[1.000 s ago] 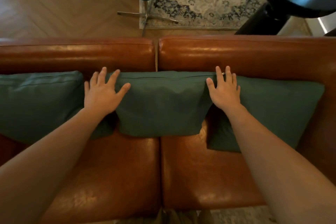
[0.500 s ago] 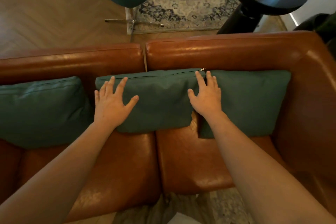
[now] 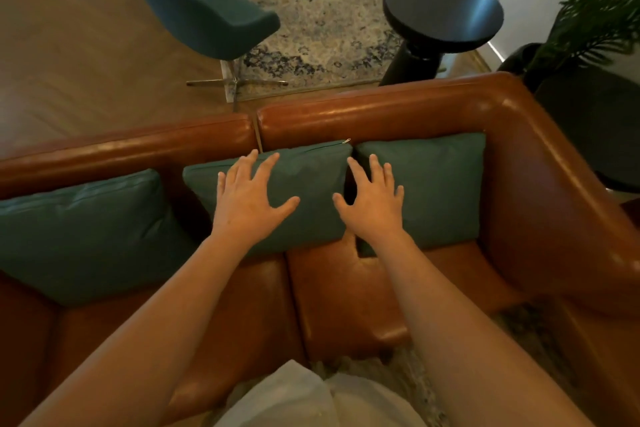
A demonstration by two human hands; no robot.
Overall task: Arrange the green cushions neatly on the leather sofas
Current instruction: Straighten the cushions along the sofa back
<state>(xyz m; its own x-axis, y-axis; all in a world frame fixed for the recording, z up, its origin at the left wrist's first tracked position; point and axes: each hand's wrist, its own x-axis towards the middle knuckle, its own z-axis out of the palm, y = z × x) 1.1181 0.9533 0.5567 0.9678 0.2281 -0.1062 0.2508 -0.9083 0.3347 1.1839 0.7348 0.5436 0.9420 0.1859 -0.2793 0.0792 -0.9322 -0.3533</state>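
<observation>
Three green cushions lean against the back of the brown leather sofa (image 3: pixel 398 114). My left hand (image 3: pixel 247 199) lies flat with spread fingers on the middle cushion (image 3: pixel 311 180). My right hand (image 3: pixel 375 203) rests flat over the gap between the middle cushion and the right cushion (image 3: pixel 440 184), its thumb on the middle one. The left cushion (image 3: pixel 86 232) sits apart at the left, untouched. A zip pull shows at the middle cushion's top right corner.
Behind the sofa stand a teal chair (image 3: pixel 207 17) on a metal base, a patterned rug (image 3: pixel 322 17) and a round black side table (image 3: pixel 441 10). A potted plant (image 3: pixel 595 3) stands at the far right. The sofa's right arm (image 3: pixel 571 201) bounds the seat.
Both hands have shifted right along the cushions and come closer together. The middle cushion now sits nearer the right one. My view has pulled back and turned right.
</observation>
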